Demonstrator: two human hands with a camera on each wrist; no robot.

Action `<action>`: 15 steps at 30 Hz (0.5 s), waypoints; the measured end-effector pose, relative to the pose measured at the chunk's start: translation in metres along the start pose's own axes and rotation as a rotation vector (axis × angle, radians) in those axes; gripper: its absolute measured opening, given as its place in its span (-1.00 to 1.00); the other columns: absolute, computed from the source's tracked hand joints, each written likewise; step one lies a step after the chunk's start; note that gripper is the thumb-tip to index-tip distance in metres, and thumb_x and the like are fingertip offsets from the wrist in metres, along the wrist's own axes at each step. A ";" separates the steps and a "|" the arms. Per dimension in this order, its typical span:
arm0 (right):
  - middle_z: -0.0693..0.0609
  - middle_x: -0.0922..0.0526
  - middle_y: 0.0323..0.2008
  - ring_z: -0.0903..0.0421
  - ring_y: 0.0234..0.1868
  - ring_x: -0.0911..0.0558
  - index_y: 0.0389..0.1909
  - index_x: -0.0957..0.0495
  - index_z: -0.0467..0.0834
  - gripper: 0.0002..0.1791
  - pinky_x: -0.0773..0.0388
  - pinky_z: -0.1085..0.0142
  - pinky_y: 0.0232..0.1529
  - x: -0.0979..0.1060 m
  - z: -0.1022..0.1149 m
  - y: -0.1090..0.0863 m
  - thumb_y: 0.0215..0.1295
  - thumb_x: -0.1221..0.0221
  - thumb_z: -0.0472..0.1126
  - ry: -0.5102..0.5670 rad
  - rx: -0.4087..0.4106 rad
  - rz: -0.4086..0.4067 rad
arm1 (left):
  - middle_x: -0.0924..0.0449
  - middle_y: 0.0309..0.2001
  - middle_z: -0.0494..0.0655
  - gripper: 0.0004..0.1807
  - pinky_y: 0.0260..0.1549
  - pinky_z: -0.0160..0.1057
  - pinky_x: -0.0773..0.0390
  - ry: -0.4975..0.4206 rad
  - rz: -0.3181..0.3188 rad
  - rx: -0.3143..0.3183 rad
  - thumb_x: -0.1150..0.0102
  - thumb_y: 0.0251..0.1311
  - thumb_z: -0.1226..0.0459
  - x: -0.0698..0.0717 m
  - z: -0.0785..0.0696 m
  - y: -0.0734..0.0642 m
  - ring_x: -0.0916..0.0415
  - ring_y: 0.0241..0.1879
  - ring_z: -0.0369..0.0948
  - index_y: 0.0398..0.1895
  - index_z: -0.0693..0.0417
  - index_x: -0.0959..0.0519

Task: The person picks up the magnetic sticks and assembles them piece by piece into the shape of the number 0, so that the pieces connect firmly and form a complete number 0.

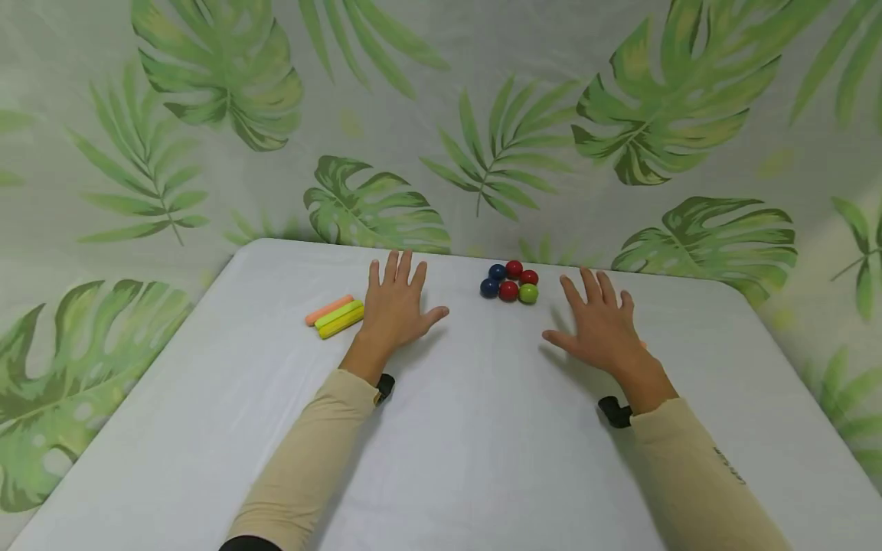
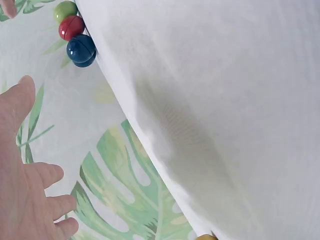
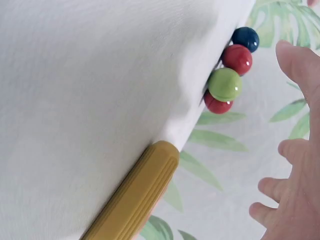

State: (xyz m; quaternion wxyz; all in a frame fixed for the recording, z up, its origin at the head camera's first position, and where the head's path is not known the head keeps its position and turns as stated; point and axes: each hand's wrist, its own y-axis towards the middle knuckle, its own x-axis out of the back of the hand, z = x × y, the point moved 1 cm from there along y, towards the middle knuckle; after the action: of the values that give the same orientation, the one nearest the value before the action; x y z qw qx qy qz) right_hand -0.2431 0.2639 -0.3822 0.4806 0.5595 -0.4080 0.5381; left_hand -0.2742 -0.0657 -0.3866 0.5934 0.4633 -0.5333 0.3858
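Note:
My left hand [image 1: 394, 310] is held over the white table with fingers spread and nothing in it. Just left of it lie an orange stick [image 1: 329, 310], a lime stick [image 1: 338, 314] and a yellow stick [image 1: 341, 320], side by side. My right hand [image 1: 601, 325] is spread the same way, also holding nothing. Between the hands, towards the back, sits a cluster of glossy balls: blue balls [image 1: 489, 288], red balls [image 1: 508, 291] and a green ball [image 1: 528, 294]. The right wrist view shows a mustard ribbed stick [image 3: 137, 195] lying near the right hand; in the head view that hand mostly hides it.
The white table [image 1: 455, 459] has its back edge just behind the balls. Beyond it hangs a pale cloth [image 1: 386, 138] printed with green leaves. Both forearms wear beige sleeves [image 1: 313, 444], with a small black device [image 1: 615, 412] at the wrist.

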 end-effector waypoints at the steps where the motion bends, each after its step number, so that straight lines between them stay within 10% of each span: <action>1: -0.32 0.14 0.55 -0.38 0.54 0.15 0.56 0.04 -0.12 0.10 0.13 -0.51 0.32 0.000 0.000 -0.001 0.17 -0.21 0.34 -0.006 0.006 0.002 | 0.21 0.62 0.09 0.01 0.52 0.22 0.22 0.001 0.000 0.003 0.23 0.24 -0.45 0.000 0.001 0.000 0.31 0.61 0.08 0.59 -0.06 0.00; 15: -0.37 -0.06 0.49 -0.43 0.46 -0.06 0.44 -0.24 -0.19 -0.18 -0.18 -0.50 0.15 0.024 -0.050 -0.051 0.29 -0.25 0.13 0.040 0.116 0.065 | 0.19 0.60 0.18 -0.05 0.50 0.28 0.20 0.118 0.044 -0.097 0.06 0.32 -0.30 0.015 0.049 -0.016 0.30 0.61 0.13 0.57 0.05 -0.03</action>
State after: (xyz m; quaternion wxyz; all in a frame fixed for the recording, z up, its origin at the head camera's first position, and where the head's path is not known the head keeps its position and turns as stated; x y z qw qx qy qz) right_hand -0.2019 0.3247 -0.3655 0.4375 0.5621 -0.3844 0.5873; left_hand -0.2703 -0.1176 -0.3739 0.6368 0.3987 -0.5256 0.3991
